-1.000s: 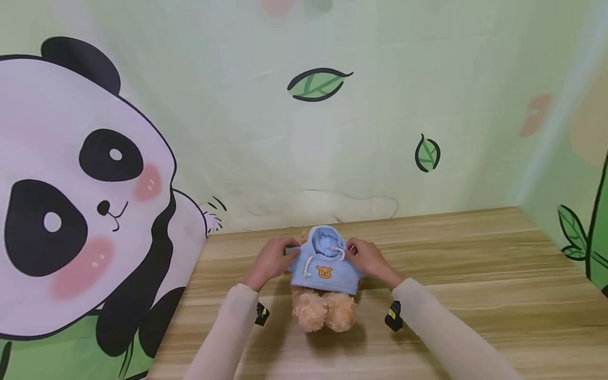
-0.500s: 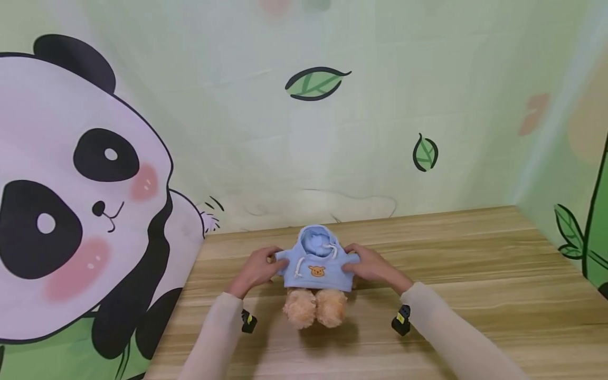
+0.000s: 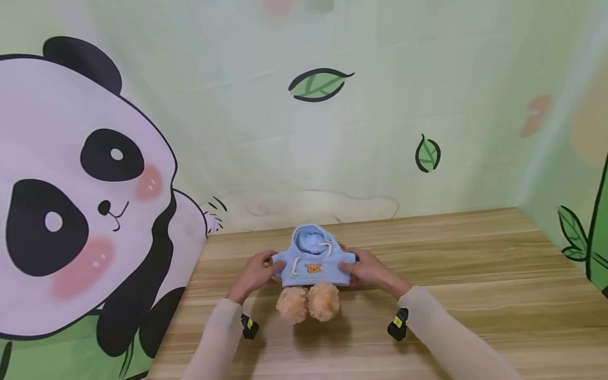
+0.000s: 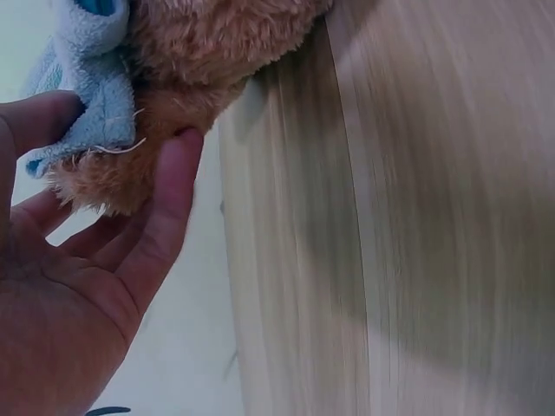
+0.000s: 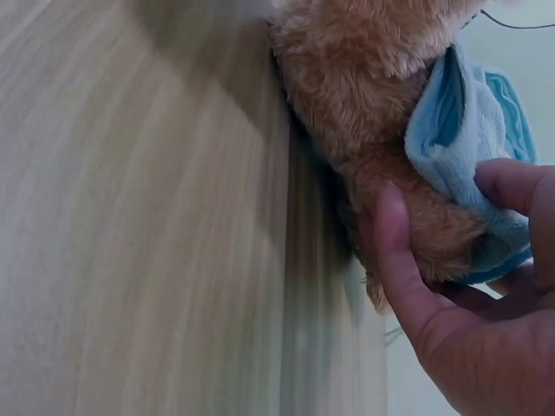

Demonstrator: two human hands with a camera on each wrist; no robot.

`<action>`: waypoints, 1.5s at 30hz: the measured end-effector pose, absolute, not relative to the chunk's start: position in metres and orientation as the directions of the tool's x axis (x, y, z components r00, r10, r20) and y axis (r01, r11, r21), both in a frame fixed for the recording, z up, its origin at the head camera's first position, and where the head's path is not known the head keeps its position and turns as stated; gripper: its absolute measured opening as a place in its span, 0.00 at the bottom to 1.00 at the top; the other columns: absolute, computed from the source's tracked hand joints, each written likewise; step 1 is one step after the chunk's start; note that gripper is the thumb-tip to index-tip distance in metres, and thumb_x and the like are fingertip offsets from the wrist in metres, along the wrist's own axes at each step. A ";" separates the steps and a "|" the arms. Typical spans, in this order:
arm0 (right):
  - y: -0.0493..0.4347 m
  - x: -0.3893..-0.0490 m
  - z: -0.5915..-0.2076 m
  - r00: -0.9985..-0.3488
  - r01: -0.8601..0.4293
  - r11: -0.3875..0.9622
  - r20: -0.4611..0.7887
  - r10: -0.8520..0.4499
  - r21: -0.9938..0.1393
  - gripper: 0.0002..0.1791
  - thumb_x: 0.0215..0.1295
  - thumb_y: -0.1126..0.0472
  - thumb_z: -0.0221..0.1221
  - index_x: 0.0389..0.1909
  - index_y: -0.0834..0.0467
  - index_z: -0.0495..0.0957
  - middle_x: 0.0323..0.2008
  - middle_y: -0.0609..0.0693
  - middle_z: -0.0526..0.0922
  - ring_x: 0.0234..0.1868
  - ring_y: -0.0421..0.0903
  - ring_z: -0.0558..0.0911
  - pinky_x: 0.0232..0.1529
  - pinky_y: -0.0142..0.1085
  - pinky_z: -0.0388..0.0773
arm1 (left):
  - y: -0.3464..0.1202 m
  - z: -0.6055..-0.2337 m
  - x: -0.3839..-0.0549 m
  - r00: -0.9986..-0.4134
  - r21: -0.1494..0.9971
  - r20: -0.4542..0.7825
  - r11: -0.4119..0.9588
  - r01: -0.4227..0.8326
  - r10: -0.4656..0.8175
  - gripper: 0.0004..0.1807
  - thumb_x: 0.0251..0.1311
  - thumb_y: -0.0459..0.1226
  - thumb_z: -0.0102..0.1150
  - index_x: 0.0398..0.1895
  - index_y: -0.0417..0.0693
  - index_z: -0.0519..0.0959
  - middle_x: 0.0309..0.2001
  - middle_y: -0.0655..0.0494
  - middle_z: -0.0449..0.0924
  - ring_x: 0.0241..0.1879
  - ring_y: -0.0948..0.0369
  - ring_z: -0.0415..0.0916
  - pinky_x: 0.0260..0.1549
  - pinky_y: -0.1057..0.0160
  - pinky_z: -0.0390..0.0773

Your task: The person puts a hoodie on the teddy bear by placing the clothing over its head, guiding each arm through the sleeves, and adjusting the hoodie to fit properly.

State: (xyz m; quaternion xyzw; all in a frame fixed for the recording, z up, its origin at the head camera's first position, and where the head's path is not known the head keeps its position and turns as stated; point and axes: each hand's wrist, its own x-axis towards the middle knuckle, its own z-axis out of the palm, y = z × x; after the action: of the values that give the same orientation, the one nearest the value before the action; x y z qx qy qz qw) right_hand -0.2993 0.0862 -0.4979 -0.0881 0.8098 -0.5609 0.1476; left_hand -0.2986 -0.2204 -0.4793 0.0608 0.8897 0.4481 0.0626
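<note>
A light-blue hoodie [image 3: 328, 268] with white drawstrings and an orange animal-face patch covers the front of a tan plush toy [image 3: 324, 302]. Two fluffy feet show below the hem, and the toy's head is mostly hidden behind the raised hood. My left hand [image 3: 253, 275] grips the sleeve and furry arm on the left, thumb on the blue cloth [image 4: 100, 108]. On the other side my right hand [image 3: 376, 272] holds the opposite sleeve and arm likewise. In the right wrist view, fingers [image 5: 395, 234] press the fur [image 5: 364, 113] from beneath while the thumb lies on the hoodie.
The toy is on a wood-grain table [image 3: 451, 316]. Behind it hangs a pale green backdrop [image 3: 228, 137] printed with leaves and a large panda [image 3: 95, 237]. Black devices, one of them this wrist camera [image 3: 398, 324], sit at both wrists.
Both hands have shifted from the hoodie's shoulders down to its sleeve ends, the left hand outward. The sleeves now spread wider, and the toy has moved slightly left with its feet a little higher in view.
</note>
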 end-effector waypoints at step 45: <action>0.191 -0.267 -0.479 -0.962 -0.219 0.611 0.065 -0.265 -0.761 0.20 0.67 0.53 0.60 0.52 0.63 0.76 0.40 0.58 0.83 0.36 0.46 0.80 0.33 0.37 0.78 | -0.105 -0.465 -0.248 -0.705 0.367 0.316 0.604 0.708 0.635 0.16 0.60 0.40 0.65 0.51 0.50 0.80 0.52 0.55 0.82 0.48 0.58 0.80 0.49 0.59 0.80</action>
State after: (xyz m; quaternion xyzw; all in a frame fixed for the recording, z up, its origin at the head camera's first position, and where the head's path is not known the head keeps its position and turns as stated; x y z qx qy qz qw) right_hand -0.2672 0.1913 -0.4795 -0.1349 0.8970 -0.4202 0.0270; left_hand -0.2482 -0.1052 -0.4651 0.3760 0.8923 0.2378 -0.0767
